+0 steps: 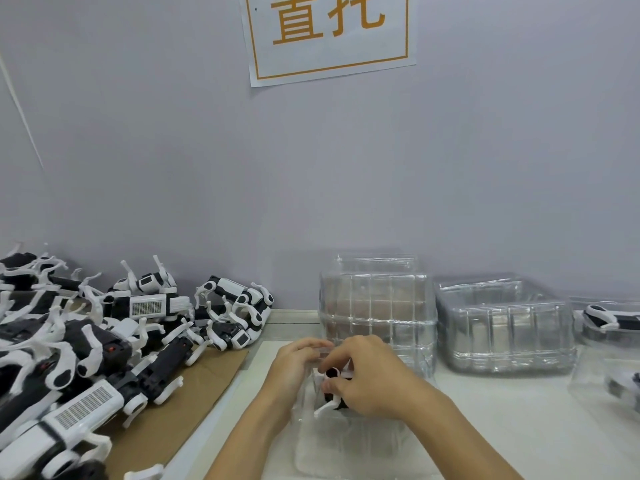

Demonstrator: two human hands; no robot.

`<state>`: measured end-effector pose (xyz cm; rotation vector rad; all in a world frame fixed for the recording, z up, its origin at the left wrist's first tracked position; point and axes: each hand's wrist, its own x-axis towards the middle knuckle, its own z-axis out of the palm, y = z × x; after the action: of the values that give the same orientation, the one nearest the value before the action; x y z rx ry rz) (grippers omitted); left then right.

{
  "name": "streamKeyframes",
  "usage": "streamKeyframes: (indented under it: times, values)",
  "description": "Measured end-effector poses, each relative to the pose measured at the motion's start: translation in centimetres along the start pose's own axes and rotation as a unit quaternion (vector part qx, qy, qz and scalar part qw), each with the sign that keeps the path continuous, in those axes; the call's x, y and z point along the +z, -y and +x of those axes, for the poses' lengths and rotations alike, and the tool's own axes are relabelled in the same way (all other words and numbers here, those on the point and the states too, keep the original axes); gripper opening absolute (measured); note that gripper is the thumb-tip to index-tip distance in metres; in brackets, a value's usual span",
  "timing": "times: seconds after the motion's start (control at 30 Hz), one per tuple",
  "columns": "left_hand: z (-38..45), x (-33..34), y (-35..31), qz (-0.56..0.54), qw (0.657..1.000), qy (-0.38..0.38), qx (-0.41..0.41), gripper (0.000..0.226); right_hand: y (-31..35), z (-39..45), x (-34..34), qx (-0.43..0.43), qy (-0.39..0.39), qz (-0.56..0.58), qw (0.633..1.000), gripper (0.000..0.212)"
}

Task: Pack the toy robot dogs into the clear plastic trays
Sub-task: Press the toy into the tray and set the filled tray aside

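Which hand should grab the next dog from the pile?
Left, probably. The pile of dogs lies on the left hand's side, and that hand only steadies the tray, while the right hand grips the dog in it.

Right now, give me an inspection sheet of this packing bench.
Surface: pale table, brown cardboard sheet on its left part.
Job's things: heap of toy robot dogs on the cardboard; one dog going into the clear tray.
Clutter: stacks of empty trays behind; packed trays far right.
Grips: left hand holds the tray's rim; right hand pinches the dog.
Cables: nothing seen.
Surroundings: grey wall, paper sign.
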<state>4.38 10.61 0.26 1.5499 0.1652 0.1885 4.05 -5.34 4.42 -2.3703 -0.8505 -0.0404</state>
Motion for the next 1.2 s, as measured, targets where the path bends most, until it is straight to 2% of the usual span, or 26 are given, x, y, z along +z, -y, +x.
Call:
streamKeyframes:
  times: [0.07,0.13,0.23,0.33,0.43,0.53,0.6,0.67,0.73,0.8,0.9,0.97,1.03,1.2]
  values:
    - [-0.1,-0.1,-0.3,0.006,1.000,-0.002,-0.005,0.025,0.3,-0.2,-0.3,0.008,0.009,-0.007,1.000,0.022]
    - [-0.2,-0.2,-0.7,0.062,0.998,-0.024,-0.002,0.015,0.4,-0.4,-0.8,0.020,0.024,-0.023,0.999,0.021]
    - [-0.4,-0.2,-1.3,0.159,0.985,-0.061,-0.008,0.013,0.6,-0.8,-2.2,0.063,0.059,-0.057,0.995,0.023]
    - [-1.0,0.1,-2.0,0.166,0.983,-0.052,-0.048,0.016,0.7,-1.2,-4.0,0.120,0.099,-0.103,0.982,0.026]
    - [-1.9,0.8,-2.7,0.136,0.986,0.037,-0.091,0.021,0.8,-1.7,-5.3,0.168,0.116,-0.167,0.965,0.030]
    - [-2.5,1.8,-3.0,0.118,0.979,0.132,-0.101,0.026,1.3,-1.7,-5.8,0.175,0.061,-0.208,0.960,0.029]
    - [-2.7,2.1,-3.0,0.110,0.971,0.183,-0.103,0.027,1.7,-1.4,-5.6,0.152,0.025,-0.174,0.973,0.032]
    - [-2.8,2.0,-2.6,0.079,0.953,0.269,-0.115,0.036,2.1,-1.1,-5.0,0.115,0.015,-0.114,0.987,0.034]
    - [-3.2,1.9,-2.3,0.038,0.921,0.366,-0.126,0.045,2.6,-0.9,-4.1,0.086,0.030,-0.063,0.994,0.038]
    - [-3.4,2.0,-2.2,0.030,0.911,0.393,-0.118,0.046,2.5,-0.8,-3.2,0.081,0.055,-0.041,0.994,0.039]
    - [-3.0,2.0,-2.1,0.090,0.937,0.327,-0.079,0.039,1.6,-0.8,-3.0,0.111,0.088,-0.060,0.988,0.039]
    - [-2.6,1.7,-1.9,0.124,0.949,0.281,-0.064,0.043,0.9,-1.0,-3.7,0.145,0.114,-0.094,0.978,0.040]
    - [-2.4,1.5,-1.8,0.139,0.963,0.224,-0.051,0.047,0.3,-1.2,-4.5,0.184,0.132,-0.127,0.966,0.039]
    - [-2.0,1.5,-1.6,0.151,0.987,0.062,-0.012,0.037,-1.5,-1.4,-6.5,0.267,0.196,-0.176,0.927,0.037]
